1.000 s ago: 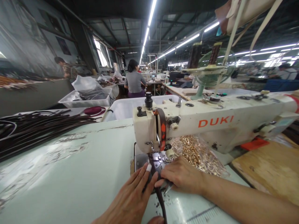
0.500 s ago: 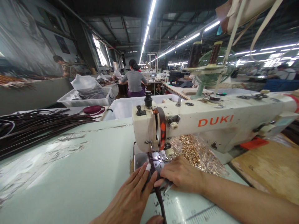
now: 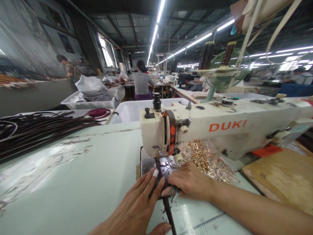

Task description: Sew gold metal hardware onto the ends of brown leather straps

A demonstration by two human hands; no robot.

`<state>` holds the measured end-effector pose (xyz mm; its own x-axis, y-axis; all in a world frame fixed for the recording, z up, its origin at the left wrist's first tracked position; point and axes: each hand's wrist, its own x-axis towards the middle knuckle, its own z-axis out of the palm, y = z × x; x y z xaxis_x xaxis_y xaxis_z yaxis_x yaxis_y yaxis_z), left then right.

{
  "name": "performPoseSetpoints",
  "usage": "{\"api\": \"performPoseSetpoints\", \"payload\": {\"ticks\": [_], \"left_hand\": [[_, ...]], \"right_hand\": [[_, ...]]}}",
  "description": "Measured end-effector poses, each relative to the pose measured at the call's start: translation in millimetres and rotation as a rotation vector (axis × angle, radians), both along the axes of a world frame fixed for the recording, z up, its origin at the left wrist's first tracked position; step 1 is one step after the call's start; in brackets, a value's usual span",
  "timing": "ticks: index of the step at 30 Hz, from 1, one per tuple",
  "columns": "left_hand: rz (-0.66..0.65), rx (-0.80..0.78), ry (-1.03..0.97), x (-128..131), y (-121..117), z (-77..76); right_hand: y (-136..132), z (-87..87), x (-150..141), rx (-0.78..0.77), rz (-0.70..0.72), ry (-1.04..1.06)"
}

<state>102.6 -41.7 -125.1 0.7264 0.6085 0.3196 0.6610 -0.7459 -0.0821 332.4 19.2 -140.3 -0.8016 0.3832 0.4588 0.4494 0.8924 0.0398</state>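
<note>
A dark brown strap (image 3: 168, 209) runs from the table's front up under the presser foot of the white sewing machine (image 3: 195, 124). My left hand (image 3: 140, 199) lies flat with its fingers stretched out along the strap's left side, white tape round one fingertip. Across from it, my right hand (image 3: 189, 182) is closed near the needle plate (image 3: 166, 168), its fingertips beside the strap. From under those curled fingers pokes a small pointed metal tool (image 3: 175, 195); its kind is mostly hidden. The fingertips of both hands nearly meet over the strap.
Behind my right hand lies a clear bag of gold-coloured metal rings (image 3: 199, 156). Many dark straps (image 3: 49, 130) and a maroon coil (image 3: 98, 113) lie at the left. A white bin (image 3: 132, 111) stands behind the machine. A wooden board (image 3: 281, 173) is at the right. People sit farther back.
The view has shifted slightly. Both hands stay almost in place at the strap; the left thumb shows a little more, spread out over the strap's lower part.
</note>
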Motion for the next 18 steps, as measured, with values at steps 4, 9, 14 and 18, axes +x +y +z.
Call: {"api": "performPoseSetpoints", "payload": {"ticks": [4, 9, 14, 18], "left_hand": [[0.009, -0.059, 0.000, 1.4, -1.3, 4.0], [0.005, -0.119, 0.051, 1.7, 0.7, 2.7], [0.016, -0.272, 0.056, 0.4, 1.2, -1.1], [0.019, -0.337, 0.026, -1.6, 1.1, -4.1]], "right_hand": [[0.1, 0.0, 0.0, -0.021, -0.002, -0.013], [-1.4, 3.4, 0.3, -0.037, 0.018, -0.014], [-3.5, 5.6, 1.4, -0.077, 0.021, -0.039], [-1.7, 1.4, 4.3, -0.125, 0.033, -0.058]]}}
